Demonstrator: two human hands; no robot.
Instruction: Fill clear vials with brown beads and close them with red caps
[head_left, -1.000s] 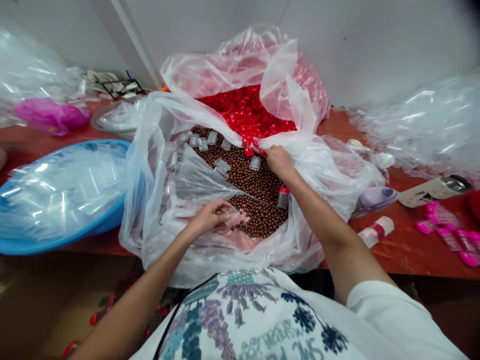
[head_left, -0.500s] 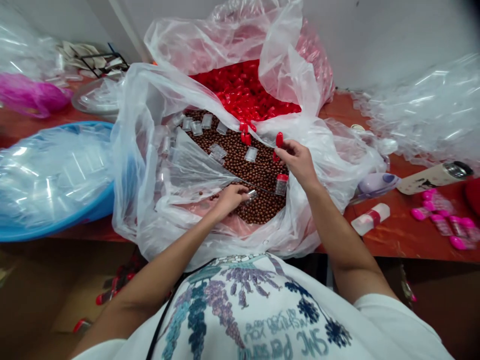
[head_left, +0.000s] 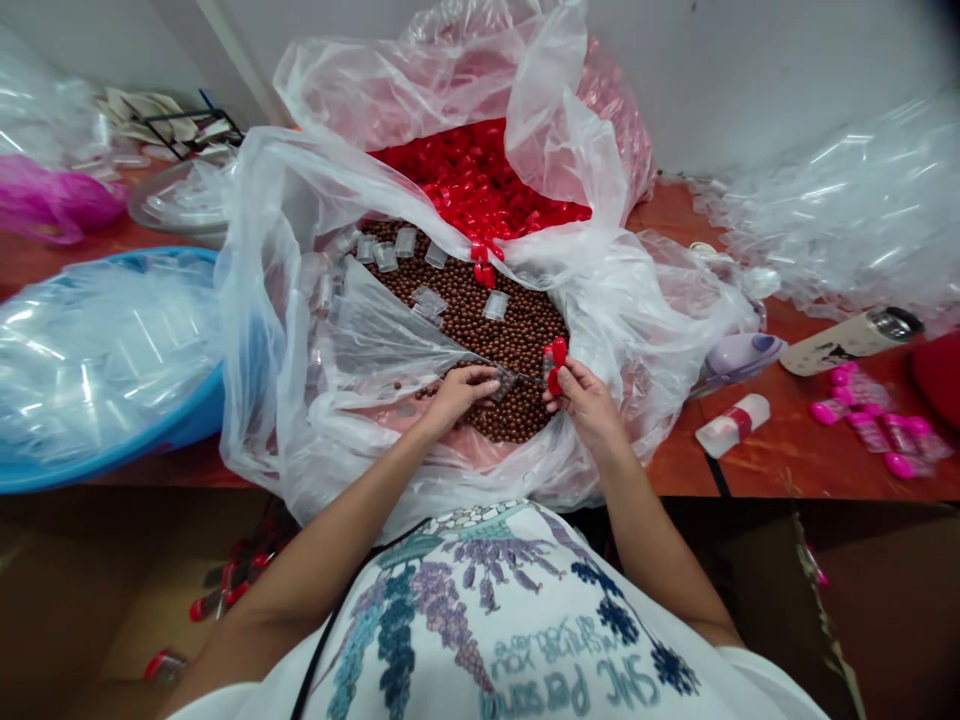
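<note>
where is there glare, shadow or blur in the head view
Head view: bright glare streaks the clear plastic pile at right and the clear pieces in the blue basin; head view: deep shade under the red table, and a dark top-right corner; head view: the clear container in the left hand looks blurred against the brown beads.

On the right, a cream cylindrical flask (head_left: 836,346) with a metallic end lies just beside a lilac rounded plastic object (head_left: 739,356); far left lies a crumpled magenta plastic bag (head_left: 60,196).
</note>
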